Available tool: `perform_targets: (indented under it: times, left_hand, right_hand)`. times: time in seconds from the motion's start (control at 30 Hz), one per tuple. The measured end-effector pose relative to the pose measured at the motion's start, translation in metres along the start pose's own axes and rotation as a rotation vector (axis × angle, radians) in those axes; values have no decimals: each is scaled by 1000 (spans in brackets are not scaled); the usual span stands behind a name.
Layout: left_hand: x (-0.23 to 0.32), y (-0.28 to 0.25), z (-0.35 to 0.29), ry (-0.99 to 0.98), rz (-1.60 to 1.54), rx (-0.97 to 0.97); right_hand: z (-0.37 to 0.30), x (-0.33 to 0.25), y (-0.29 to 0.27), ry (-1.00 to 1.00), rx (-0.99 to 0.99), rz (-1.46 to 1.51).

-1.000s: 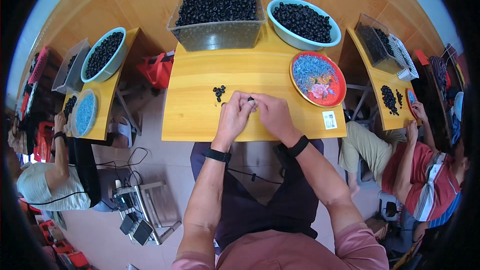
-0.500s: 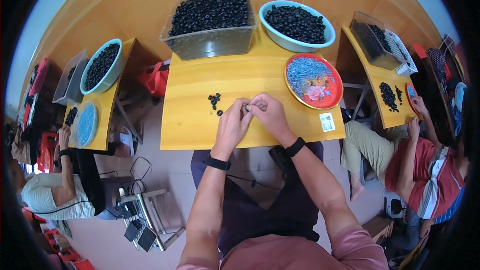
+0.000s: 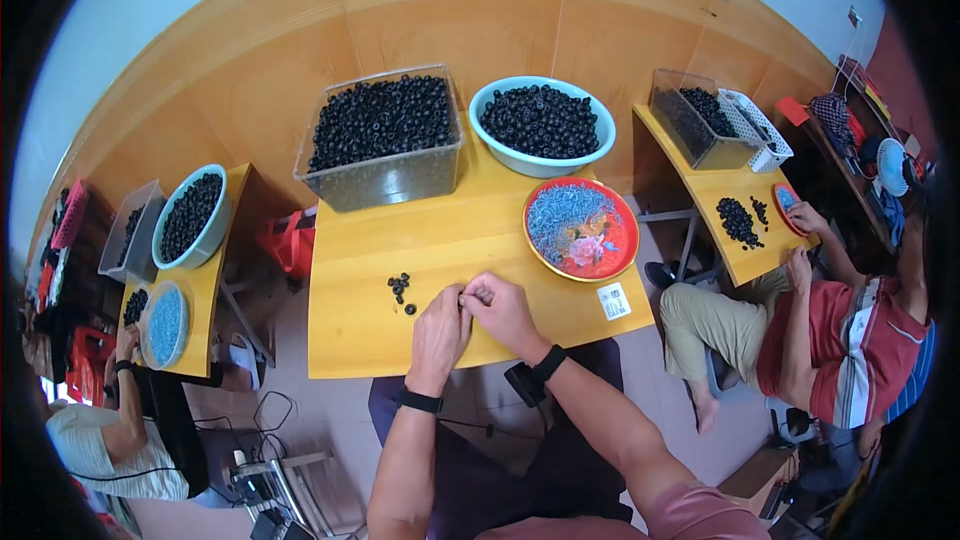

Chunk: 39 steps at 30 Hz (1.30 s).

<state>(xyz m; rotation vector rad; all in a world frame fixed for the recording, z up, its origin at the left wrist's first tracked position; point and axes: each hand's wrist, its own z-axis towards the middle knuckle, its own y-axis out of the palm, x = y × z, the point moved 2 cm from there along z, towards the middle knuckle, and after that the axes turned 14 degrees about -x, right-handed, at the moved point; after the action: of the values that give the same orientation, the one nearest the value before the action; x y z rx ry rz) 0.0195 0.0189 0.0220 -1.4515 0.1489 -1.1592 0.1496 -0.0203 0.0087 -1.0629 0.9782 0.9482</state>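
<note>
My left hand (image 3: 438, 336) and right hand (image 3: 505, 312) meet fingertip to fingertip, each grip pinched on something tiny that my fingers hide, so I cannot tell what it is. Just left of my hands lie small black pieces (image 3: 400, 289) on the yellow surface (image 3: 360, 340). Right of them stands a red plate (image 3: 581, 228) with bluish bits, too small to make out.

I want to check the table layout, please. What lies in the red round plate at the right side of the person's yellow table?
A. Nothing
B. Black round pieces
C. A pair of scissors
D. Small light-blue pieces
D: the red plate is filled with a heap of small light-blue pieces; the black pieces lie on the yellow table left of the hands.
</note>
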Motion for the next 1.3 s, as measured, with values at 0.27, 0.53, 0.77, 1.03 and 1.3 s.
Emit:
perform_targets:
  times: [0.27, 0.53, 0.77, 1.03, 1.3]
  left_hand:
    - [-2, 3, 0, 8, -58, 20]
    - [-7, 6, -2, -14, -103, -13]
    - [-9, 8, -2, -14, -118, 7]
    - [-16, 12, -3, -33, -128, -9]
    - [-12, 7, -3, -20, -179, -2]
  right_hand:
    - [-1, -7, -2, 22, -15, -61]
    - [-2, -9, 0, -12, -18, -89]
    - [-2, -9, 0, 17, -32, -102]
    - [-2, -6, 2, 5, -55, -44]
    - [-2, -8, 0, -8, -59, -93]
